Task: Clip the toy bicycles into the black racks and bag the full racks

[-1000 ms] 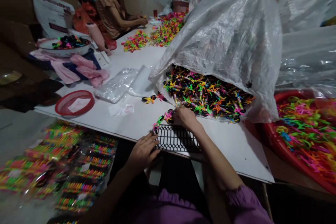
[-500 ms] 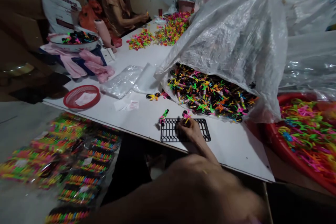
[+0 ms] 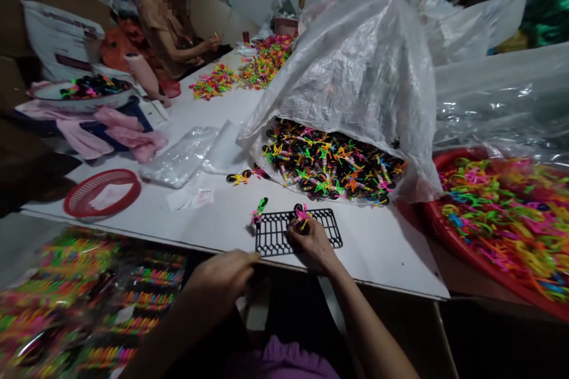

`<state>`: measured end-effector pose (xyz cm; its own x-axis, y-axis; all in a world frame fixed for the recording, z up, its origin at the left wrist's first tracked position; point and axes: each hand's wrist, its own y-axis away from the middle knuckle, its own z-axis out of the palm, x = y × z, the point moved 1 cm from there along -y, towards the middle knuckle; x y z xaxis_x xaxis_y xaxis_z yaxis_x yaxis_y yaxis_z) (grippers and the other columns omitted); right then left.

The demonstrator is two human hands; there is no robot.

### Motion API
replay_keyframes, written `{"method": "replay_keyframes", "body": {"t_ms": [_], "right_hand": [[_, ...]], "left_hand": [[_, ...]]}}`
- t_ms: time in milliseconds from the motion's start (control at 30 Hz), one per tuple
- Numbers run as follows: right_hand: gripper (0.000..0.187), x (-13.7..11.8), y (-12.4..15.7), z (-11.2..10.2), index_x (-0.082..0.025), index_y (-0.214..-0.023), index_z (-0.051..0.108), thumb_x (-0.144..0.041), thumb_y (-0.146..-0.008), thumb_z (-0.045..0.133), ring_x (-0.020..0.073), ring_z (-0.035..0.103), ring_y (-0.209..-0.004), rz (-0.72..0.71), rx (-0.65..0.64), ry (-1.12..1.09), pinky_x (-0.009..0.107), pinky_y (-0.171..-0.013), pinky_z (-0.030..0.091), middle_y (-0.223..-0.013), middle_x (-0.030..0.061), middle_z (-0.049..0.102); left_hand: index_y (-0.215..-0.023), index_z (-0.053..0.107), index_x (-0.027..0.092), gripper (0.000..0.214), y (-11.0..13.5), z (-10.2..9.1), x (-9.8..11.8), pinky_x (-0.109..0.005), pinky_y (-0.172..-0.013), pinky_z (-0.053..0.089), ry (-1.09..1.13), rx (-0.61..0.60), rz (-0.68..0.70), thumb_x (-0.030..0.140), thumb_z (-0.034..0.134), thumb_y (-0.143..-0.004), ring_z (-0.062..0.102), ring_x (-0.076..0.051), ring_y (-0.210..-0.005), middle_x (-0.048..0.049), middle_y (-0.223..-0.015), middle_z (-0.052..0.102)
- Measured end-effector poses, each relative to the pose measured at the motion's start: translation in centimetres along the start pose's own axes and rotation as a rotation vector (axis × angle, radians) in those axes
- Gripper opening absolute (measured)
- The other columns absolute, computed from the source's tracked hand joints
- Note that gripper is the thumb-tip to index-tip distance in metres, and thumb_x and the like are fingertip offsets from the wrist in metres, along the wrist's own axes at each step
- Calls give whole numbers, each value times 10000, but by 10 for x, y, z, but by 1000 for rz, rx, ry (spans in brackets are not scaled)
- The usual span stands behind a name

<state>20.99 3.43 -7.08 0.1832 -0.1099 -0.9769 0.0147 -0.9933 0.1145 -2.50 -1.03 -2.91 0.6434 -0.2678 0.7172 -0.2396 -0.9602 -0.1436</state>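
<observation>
My right hand (image 3: 312, 241) is closed around a small pink and yellow toy bicycle (image 3: 302, 214) with black wheels, above a flat black plastic grid (image 3: 276, 237). The fingers hide part of the grid. At the grid's front left corner is my left hand (image 3: 226, 275), fingers bent and blurred; I cannot tell whether it touches the grid. A green and pink toy bicycle (image 3: 259, 212) stands at the grid's back left corner. Behind the grid, many finished toy bicycles (image 3: 329, 160) spill from a big clear plastic bag (image 3: 355, 65).
A red tub (image 3: 438, 213) of colourful plastic parts stands at the right. Left on the white table (image 3: 186, 228) lie a red basket (image 3: 133, 192), clear bags (image 3: 180, 154) and paper slips (image 3: 203, 197). Packed toys (image 3: 151, 296) cover the floor. Across the table sits another person (image 3: 164, 35).
My left hand has come down from close before the camera to the grid's front left corner. My right hand keeps the toy bicycle over the grid. The view has shifted.
</observation>
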Motion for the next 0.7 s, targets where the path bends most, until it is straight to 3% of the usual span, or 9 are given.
{"method": "replay_keyframes", "body": {"t_ms": [67,167,300,467,700], "right_hand": [[190,-1,0,1,-172,-789,561,-296,-658,621,148,564,-653,-5,-11,21,259,-618,459,-705,13,605],[200,-3,0,1,-171,-791,569,-280,-633,625,163,582,-684,6,12,58,276,-651,465,-733,24,619],[216,-1,2,2,-174,-823,581,-289,-643,616,172,600,-699,16,35,116,284,-665,469,-760,32,639],[203,-1,7,2,-176,-857,601,-278,-683,579,172,610,-704,-38,71,272,270,-653,457,-769,36,655],[192,-5,9,0,-184,-835,600,-289,-675,587,177,604,-700,-70,68,269,281,-671,457,-752,34,651]], "left_hand": [[-1003,619,220,230,-14,-1,-14,-282,-712,501,4,-1,-69,328,515,-829,614,-156,-774,-29,-872,650],[-1098,581,172,347,-45,15,-25,-263,-665,484,2,80,-103,298,551,-775,598,-148,-715,-34,-852,617],[-908,627,189,185,-76,46,-18,-229,-664,443,25,103,-41,310,542,-797,579,-126,-712,-14,-817,586],[-769,607,179,158,-75,60,-16,-225,-667,405,9,170,-62,289,509,-828,565,-127,-708,-12,-777,565],[-781,608,176,159,-74,56,-15,-218,-663,382,-1,172,-40,269,495,-840,546,-123,-703,-6,-747,532]]}}
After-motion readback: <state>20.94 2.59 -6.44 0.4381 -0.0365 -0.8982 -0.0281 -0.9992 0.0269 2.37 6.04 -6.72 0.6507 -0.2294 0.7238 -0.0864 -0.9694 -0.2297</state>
